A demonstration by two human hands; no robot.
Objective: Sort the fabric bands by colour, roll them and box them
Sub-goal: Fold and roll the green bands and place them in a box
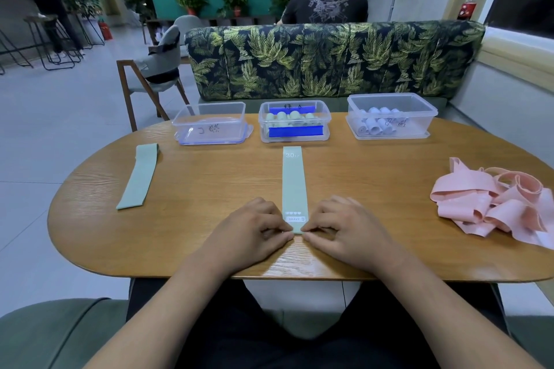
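Both hands, left hand (254,231) and right hand (344,231), pinch the green band (293,183) end near the tabletop's front edge; rolling begins, needing a tight first turn.

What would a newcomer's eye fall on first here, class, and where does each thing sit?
First, the left hand and right hand at the near edge of the table, pinching the near end of a long green band laid flat down the middle. Then the loose heap of pink bands at the right, and the middle box at the far edge, holding green rolls.
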